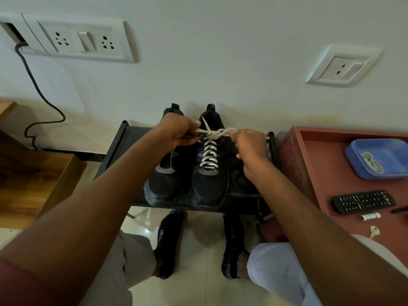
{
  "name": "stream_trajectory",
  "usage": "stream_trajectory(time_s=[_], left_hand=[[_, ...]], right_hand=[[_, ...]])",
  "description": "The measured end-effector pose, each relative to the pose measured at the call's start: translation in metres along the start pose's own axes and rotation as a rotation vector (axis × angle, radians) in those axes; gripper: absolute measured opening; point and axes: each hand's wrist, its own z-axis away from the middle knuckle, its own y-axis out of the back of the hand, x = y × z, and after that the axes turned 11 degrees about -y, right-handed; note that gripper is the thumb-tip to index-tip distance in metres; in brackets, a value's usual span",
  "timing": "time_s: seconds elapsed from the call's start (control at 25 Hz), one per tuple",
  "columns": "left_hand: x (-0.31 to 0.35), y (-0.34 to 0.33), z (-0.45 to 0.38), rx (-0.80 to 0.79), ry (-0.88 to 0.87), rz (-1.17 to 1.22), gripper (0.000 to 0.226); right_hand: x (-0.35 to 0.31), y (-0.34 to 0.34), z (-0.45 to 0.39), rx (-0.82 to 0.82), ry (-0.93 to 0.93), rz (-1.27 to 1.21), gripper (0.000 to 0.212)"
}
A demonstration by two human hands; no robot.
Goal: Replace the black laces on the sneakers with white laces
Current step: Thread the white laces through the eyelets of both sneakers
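Note:
Two black sneakers stand side by side on a low black rack, toes toward me. The right sneaker is threaded with a white lace that crosses up its front to a knot near the tongue. My left hand pinches the lace loop on the left of the knot. On the other side my right hand pinches the loop there, and the loops are drawn apart. The left sneaker lies partly under my left wrist, and its lacing is hidden. Another white lace lies coiled in a blue tray.
A red-brown side table at the right holds the blue tray, a black remote, a small battery and a key. A wooden cabinet stands at the left. A black cable hangs down the wall. My socked feet rest on the tiled floor.

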Motion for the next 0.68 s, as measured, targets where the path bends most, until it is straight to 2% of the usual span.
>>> stream_trajectory(time_s=[0.08,0.2,0.32,0.44,0.52,0.56,0.64,0.68], left_hand=[[-0.007,0.002,0.002,0.148,-0.078,-0.047,0.018],[-0.021,0.003,0.004,0.282,-0.195,-0.351,0.024],[-0.031,-0.006,0.012,0.375,-0.322,-0.655,0.020],[-0.032,-0.014,0.020,0.387,-0.370,-0.732,0.013],[-0.031,-0.012,0.020,0.313,-0.380,-0.833,0.011],[-0.030,-0.008,0.019,0.239,-0.397,-0.903,0.012],[-0.027,-0.002,0.020,0.072,-0.458,-1.026,0.013],[-0.026,-0.001,0.020,0.015,-0.511,-1.059,0.014]], right_hand=[[0.006,0.004,0.007,0.005,-0.271,-0.141,0.012],[0.011,0.008,0.007,-0.059,-0.496,-0.299,0.010],[0.007,0.011,-0.002,-0.119,-0.633,-0.443,0.012],[0.003,0.017,-0.010,-0.127,-0.698,-0.514,0.015],[0.002,0.020,-0.007,-0.170,-0.685,-0.364,0.014],[0.002,0.019,-0.005,-0.178,-0.631,-0.169,0.012],[0.001,0.016,-0.004,-0.124,-0.403,0.253,0.014],[0.000,0.015,-0.003,-0.077,-0.263,0.378,0.016]])
